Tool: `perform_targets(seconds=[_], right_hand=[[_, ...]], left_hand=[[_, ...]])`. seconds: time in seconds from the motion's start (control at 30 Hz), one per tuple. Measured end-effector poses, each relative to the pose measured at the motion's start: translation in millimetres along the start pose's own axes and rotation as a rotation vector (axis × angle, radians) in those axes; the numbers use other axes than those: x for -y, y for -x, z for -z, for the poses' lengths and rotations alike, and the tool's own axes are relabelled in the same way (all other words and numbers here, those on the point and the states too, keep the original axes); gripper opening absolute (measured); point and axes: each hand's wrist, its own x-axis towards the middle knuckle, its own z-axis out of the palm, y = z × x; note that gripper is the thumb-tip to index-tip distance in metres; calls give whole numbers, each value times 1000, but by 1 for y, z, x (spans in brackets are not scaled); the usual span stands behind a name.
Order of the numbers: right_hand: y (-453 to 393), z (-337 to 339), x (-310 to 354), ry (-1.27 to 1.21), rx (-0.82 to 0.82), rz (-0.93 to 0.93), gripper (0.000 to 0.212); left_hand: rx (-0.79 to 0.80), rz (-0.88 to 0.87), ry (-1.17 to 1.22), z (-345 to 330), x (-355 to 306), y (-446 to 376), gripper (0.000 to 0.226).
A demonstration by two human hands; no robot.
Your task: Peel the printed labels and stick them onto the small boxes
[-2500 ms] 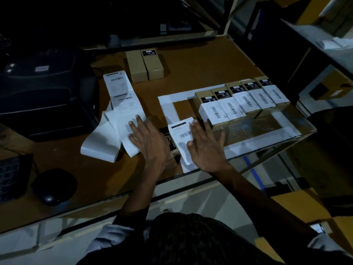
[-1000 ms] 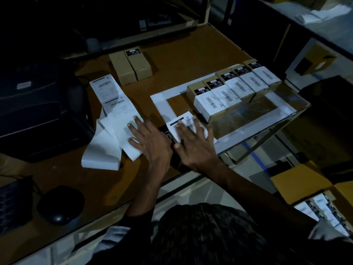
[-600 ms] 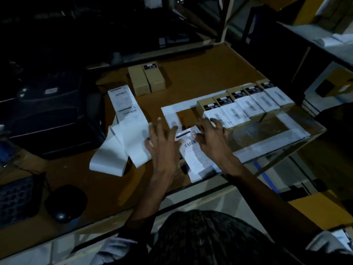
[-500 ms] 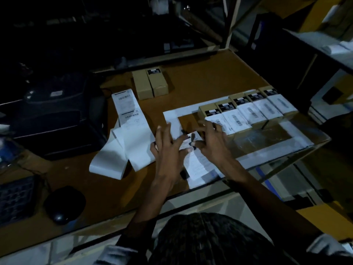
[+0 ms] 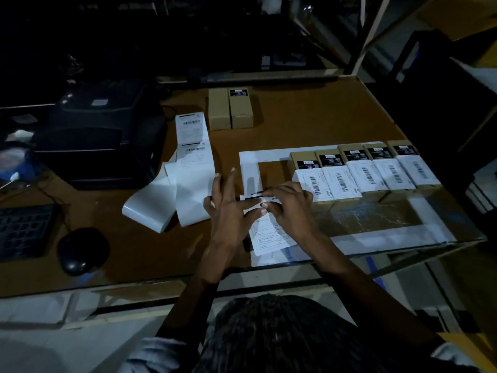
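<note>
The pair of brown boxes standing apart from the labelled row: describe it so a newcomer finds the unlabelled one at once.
Start at the black printer on the desk's left and follow its label strip rightward. Just beyond stand two brown boxes side by side. The left box is plain cardboard; the right box carries a black sticker at its far end.

Person seen from above: dark hair at bottom edge. Left hand point(image 5: 228, 219) and right hand point(image 5: 291, 208) bare, no gloves; short fingernails. Forearms bare. Pale sleeves point(image 5: 150, 354) bunched near elbows.
</note>
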Motion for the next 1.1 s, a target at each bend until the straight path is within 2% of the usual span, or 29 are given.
perform_targets(seconds=[0.23, 0.43, 0.67, 0.8, 0.87, 0.97, 1.1], right_hand=[[-1, 0, -2, 85, 31, 15, 28], [-2, -1, -7, 102, 78, -5, 27], [-3, 15, -4, 288, 71, -64, 19], [-6, 14, 12, 395, 158, -87, 28], [-8, 6, 30, 365, 217, -71, 33], [-11, -3, 54, 306, 295, -34, 28], [-14, 13, 38, 349, 297, -121, 32]], left_hand=[[17, 127, 21, 5, -4, -1, 26], [53, 125, -1, 9, -1, -2, 32], [58, 163, -18, 15, 21, -5, 31], [41, 128, -66, 11, 20, -2, 24], [-3, 108, -49, 8, 19, -1, 28], [-39, 124, -14, 6, 21, -2, 32], [20, 182, -4, 4, 24, -3, 29]])
